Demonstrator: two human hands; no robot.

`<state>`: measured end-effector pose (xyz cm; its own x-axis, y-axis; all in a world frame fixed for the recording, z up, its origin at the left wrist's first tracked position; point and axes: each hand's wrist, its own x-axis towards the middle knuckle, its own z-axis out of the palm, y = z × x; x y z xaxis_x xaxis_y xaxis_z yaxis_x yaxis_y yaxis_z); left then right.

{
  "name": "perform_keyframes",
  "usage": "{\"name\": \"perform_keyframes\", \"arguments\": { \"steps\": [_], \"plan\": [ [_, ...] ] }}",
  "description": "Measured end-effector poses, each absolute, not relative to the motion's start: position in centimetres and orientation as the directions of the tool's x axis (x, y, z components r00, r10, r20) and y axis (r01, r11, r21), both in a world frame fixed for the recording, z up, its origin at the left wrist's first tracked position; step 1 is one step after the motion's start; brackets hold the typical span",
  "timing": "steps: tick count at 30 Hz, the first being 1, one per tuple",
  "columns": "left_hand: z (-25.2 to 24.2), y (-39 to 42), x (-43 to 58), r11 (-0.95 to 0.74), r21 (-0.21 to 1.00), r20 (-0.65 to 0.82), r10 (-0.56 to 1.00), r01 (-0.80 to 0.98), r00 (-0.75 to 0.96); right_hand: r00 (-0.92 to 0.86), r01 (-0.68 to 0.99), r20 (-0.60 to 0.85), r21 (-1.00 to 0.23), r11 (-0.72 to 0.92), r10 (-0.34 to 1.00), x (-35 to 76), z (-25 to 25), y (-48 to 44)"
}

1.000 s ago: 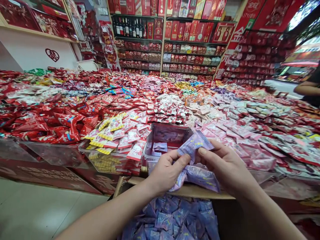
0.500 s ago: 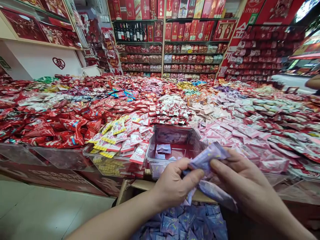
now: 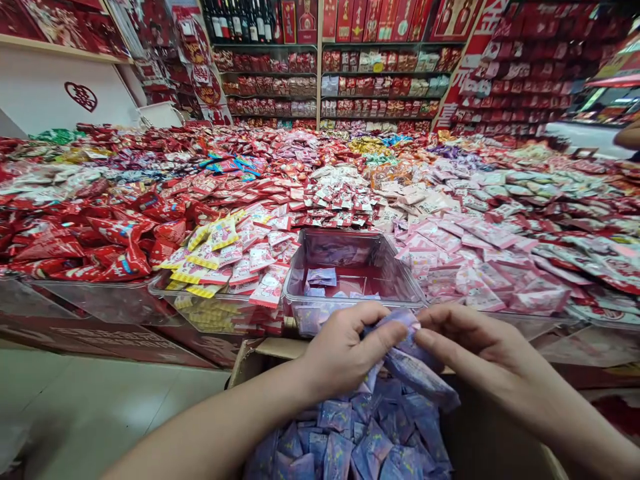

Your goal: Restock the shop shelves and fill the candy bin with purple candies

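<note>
Fingers [image 3: 395, 330] of the left hand [image 3: 345, 350] are closed on an upper purple packet [image 3: 406, 319], thumb on top; a lower purple packet [image 3: 420, 380] hangs below it, same hand I think. Right hand [image 3: 480, 353]: thumb and forefinger narrow, pinching the packet's right edge, other fingers loosely curled.

Change: a second ago the upper packet was stretched flat across the right front corner of the see-through bin [image 3: 385, 280]. Now it's bunched and sits lower, just in front of the bin, and that corner shows. My read: both held packets are still being worked in the fingers, outside the bin. Can't tell if the wrap is split.

Inside the bin: a few loose purple packets [image 3: 321, 277], toward its left and front. Below and in front of the bin: cardboard carton [image 3: 245, 360] with a deep purple pile [image 3: 335, 460].

Left of the bin: yellow-and-white packets [image 3: 210, 260]. Right of it: pink packets [image 3: 465, 273]. Behind it: white-and-red packets [image 3: 340, 200], more heaps on the counter [image 3: 125, 340], then stocked shelves [image 3: 320, 67], higher in view now; head tipped down, I'd say.
</note>
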<state>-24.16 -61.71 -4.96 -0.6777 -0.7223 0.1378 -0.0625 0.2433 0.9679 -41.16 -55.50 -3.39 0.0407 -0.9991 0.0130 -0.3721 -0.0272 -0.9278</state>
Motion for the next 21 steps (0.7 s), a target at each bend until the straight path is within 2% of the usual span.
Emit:
{"name": "perform_keyframes", "arguments": {
  "steps": [4, 8, 11, 14, 17, 19, 21],
  "plan": [
    [-5.1, -61.7, -24.3, 0.124, 0.992, 0.11, -0.764, 0.023, -0.635, -0.042, -0.36, 0.047, -0.932, -0.029, -0.998, -40.6, -3.3, -55.9],
    [-5.6, -61.6, -24.4, 0.053, 0.991, 0.116, -0.815, 0.125, -0.567, -0.014, -0.33, 0.035, -0.943, -0.028, -0.999, -40.7, -3.2, -55.9],
    [-5.9, -61.5, -24.6, 0.024, 0.985, 0.116, -0.821, 0.17, -0.558, 0.024, -0.416, 0.084, -0.905, -0.086, -0.996, -41.4, -2.1, -56.0],
    [-6.0, -61.5, -24.8, -0.053, 0.979, 0.067, -0.83, 0.197, -0.553, 0.037, -0.594, 0.242, -0.775, -0.216, -0.969, -42.1, 0.5, -57.6],
    [-6.1, -61.1, -25.0, -0.056, 0.991, 0.028, -0.797, 0.12, -0.604, 0.043, -0.819, 0.384, -0.515, -0.253, -0.922, -41.3, 2.8, -61.7],
    [-6.1, -60.6, -25.1, 0.019, 1.0, 0.023, -0.745, 0.013, -0.667, 0.024, -0.902, 0.277, -0.409, -0.14, -0.961, -39.9, 2.7, -65.4],
    [-6.2, -60.0, -25.0, 0.09, 0.993, 0.008, -0.688, -0.074, -0.726, 0.004, -0.937, 0.04, -0.348, -0.018, -0.999, -38.3, 1.2, -68.9]
  ]
}}
